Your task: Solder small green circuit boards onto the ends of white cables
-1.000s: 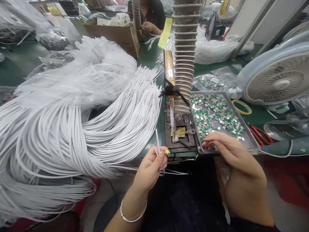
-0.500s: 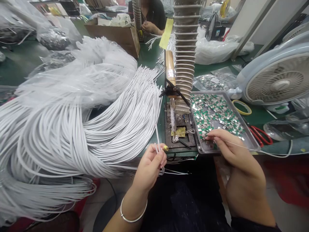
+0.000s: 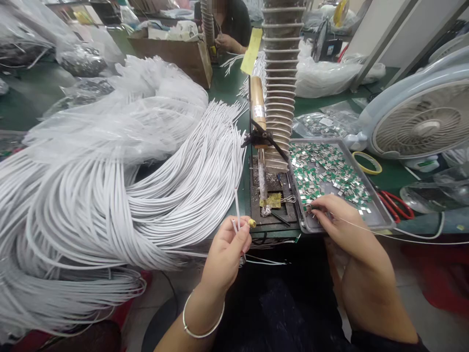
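My left hand (image 3: 226,252) is closed around two thin white cables (image 3: 237,211) whose ends stick up above the fingers, just in front of the soldering jig (image 3: 273,203). My right hand (image 3: 339,220) rests at the near edge of the grey metal tray (image 3: 381,215), fingertips pinched down among the small green-and-silver connector parts (image 3: 326,171). A thin solder wire (image 3: 403,238) runs from under this hand off to the right. What the fingertips pinch is too small to make out.
A huge pile of white cables (image 3: 110,195) under clear plastic fills the left. A soldering iron (image 3: 257,105) and ribbed fume hose (image 3: 280,73) stand above the jig. A fan (image 3: 421,117), red scissors (image 3: 397,205) and tape roll (image 3: 367,163) lie right. Another person (image 3: 229,24) works behind.
My left hand has lifted the cable ends slightly towards the jig. My right hand has slid a little left and further into the tray's near edge.
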Available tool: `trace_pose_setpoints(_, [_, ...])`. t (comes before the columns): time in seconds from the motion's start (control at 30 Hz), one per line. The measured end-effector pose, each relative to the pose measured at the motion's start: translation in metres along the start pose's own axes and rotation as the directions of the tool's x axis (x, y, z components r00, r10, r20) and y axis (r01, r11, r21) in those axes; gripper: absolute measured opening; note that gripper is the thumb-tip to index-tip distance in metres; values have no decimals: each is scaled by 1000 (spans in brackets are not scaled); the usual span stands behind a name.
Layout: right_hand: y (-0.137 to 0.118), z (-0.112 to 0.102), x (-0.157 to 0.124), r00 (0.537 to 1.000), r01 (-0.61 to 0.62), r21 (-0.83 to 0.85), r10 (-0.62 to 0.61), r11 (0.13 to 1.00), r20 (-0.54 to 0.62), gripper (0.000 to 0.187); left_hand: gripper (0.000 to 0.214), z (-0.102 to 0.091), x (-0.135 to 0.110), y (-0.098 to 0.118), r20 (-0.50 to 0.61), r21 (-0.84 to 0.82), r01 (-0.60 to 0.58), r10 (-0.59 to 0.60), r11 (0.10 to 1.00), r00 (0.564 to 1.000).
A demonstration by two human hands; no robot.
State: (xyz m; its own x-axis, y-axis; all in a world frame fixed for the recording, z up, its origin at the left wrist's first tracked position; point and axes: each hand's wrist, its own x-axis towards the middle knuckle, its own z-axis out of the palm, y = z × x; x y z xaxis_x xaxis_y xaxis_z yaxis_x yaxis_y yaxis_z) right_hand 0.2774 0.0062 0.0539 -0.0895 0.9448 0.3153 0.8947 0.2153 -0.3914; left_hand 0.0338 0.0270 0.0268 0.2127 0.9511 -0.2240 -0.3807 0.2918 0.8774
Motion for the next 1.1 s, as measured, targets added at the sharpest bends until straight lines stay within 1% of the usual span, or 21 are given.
trace_pose_setpoints(0.07, [-2,2,2,998,-14,-26,15,1000,57,10,18,0,-1,-2,21,11,3,-4,1000,1000])
trace_pose_setpoints(0.13, [-3,5,3,995,-33,-51,37,998,88,10,17,0,-1,-3,41,15,3,-4,1000,999])
trace_pose_setpoints(0.27, [0,8,1,994,-43,-70,50,997,95,12,19,4,-1,-2,57,10,9,-10,1000,998])
trace_pose_setpoints(0.33, [1,9,-1,998,-27,-66,31,997,46,11,21,7,-1,-1,57,0,17,-17,1000,998])
trace_pose_setpoints(0.43, [-2,10,-2,997,9,-24,-11,1000,-74,12,24,11,-2,-1,58,-17,30,-29,999,998])
trace_pose_setpoints(0.53, [-11,10,-2,979,59,61,-46,996,-197,10,25,14,-3,-1,67,-17,48,-47,999,997])
trace_pose_setpoints(0.6, [-19,12,-2,966,87,115,-56,990,-253,8,25,15,-3,-2,73,-13,55,-54,998,996])
trace_pose_setpoints(0.93, [-63,38,-4,951,146,347,-34,927,-308,12,23,23,-4,-3,95,-41,51,-47,998,994])
trace_pose_setpoints(1.1, [-75,50,-5,954,113,484,41,868,-297,20,22,26,-4,0,50,-12,13,-12,1000,999])
